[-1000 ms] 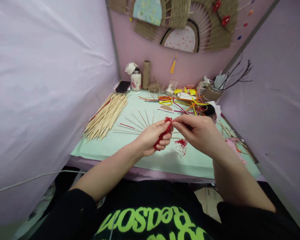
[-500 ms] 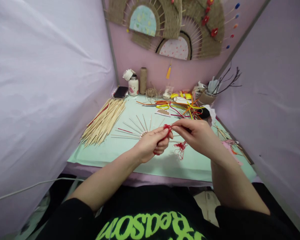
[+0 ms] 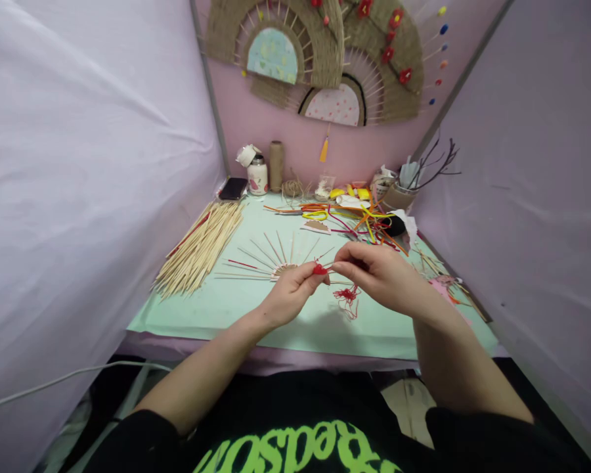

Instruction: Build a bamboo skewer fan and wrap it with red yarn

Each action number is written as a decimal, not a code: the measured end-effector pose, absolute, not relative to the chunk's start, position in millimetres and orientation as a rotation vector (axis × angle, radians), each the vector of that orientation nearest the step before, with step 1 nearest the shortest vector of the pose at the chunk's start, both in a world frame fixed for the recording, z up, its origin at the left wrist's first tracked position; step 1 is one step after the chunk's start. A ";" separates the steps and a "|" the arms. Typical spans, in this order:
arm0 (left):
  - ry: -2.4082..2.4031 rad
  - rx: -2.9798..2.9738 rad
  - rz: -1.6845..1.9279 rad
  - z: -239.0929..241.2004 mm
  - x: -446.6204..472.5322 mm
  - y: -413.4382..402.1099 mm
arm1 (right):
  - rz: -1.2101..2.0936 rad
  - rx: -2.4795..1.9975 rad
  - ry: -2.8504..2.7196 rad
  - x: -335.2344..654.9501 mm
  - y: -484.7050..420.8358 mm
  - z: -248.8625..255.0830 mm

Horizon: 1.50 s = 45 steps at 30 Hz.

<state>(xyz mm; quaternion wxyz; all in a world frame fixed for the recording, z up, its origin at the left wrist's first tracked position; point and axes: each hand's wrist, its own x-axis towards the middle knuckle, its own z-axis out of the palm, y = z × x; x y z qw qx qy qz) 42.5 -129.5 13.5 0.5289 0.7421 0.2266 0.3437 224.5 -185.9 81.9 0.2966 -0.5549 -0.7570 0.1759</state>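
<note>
A small bundle of red thread point(image 3: 320, 269) is pinched between the thumb and fingers of my left hand point(image 3: 295, 289). Close by on the right, my right hand point(image 3: 381, 276) is closed, its thumb and forefinger pinching a strand that runs from the bundle. Beneath the hands, a loose tangle of red thread point(image 3: 347, 295) lies on the table. Behind my left hand, thin sticks fan out from a half-round base point(image 3: 283, 270); one of them has a red stretch. My hands cover part of this fan frame.
Many bamboo sticks point(image 3: 197, 249) lie piled at left. Yellow-handled scissors point(image 3: 316, 215) and coloured strips point(image 3: 369, 223) lie at the back. Behind them stand a twine spool point(image 3: 276, 165), a bottle point(image 3: 257, 176) and a pot point(image 3: 398, 196) with twigs. A phone point(image 3: 233, 189) lies back left.
The view has shifted slightly. My left fingers now pinch the thread bundle nearer their tips, and the red thread that hung below the left palm no longer shows. The right hand still pinches a strand.
</note>
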 end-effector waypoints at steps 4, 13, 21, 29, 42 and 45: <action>0.521 1.886 0.928 6.7 42.7 -128.7 | 0.569 -1.408 -1.960 220.8 -187.6 78.1; 0.527 1.718 1.253 0.5 51.3 -136.8 | 0.540 -1.051 -1.508 191.3 -182.7 31.5; 0.622 1.210 1.190 -0.6 64.1 -152.6 | 0.547 -1.116 -1.320 171.4 -184.4 21.8; 0.618 1.343 1.155 -11.5 60.7 -149.8 | 0.718 -1.094 -1.305 181.9 -182.5 23.7; 0.604 1.648 1.115 -5.7 53.3 -151.3 | 1.030 -1.010 -1.119 184.6 -180.2 16.1; 0.595 1.623 1.076 -5.1 52.6 -151.2 | 1.047 -1.028 -1.119 183.9 -181.2 17.7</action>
